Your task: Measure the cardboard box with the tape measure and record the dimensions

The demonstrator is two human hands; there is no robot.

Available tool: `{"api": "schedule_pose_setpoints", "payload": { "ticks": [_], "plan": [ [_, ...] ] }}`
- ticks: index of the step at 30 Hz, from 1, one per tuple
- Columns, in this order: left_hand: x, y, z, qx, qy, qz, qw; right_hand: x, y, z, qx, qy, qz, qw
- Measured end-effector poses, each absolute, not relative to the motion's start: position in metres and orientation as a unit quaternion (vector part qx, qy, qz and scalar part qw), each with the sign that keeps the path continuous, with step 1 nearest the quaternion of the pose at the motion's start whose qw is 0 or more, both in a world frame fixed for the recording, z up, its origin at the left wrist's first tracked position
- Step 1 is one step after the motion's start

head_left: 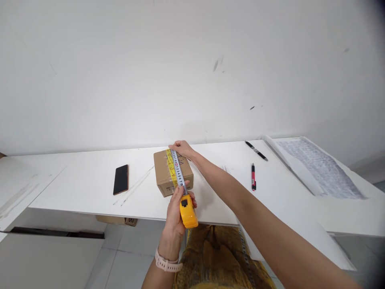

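A small brown cardboard box [166, 176] sits on the white table [75, 188], near its front edge. A tape measure blade [177, 169] lies stretched across the box top from far edge to near edge. My left hand [176, 212] is closed round the yellow tape measure case [188, 211] just in front of the box. My right hand [181, 148] reaches over the far edge of the box and pinches the blade's end down there. A pale watch strap [167, 264] is on my left wrist.
A black phone [120, 179] lies left of the box. A red pen [253, 176] and a black pen [256, 151] lie to the right, beyond them a large printed sheet [319, 166]. A white wall stands behind the table. A cardboard piece [117, 220] shows under the table edge.
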State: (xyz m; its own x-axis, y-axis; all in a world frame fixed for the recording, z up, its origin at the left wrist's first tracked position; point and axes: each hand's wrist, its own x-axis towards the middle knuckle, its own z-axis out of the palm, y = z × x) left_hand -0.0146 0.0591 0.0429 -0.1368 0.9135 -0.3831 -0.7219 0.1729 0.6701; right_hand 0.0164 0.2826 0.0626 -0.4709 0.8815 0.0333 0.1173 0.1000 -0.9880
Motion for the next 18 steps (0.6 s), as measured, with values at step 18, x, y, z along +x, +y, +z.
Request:
{"api": "schedule_pose_setpoints", "payload": {
  "ticks": [18],
  "plan": [
    [-0.043,0.065,0.046,0.273,0.55,0.634,0.47,0.028,0.289,0.063,-0.391,-0.703,0.455,0.381]
  ]
}}
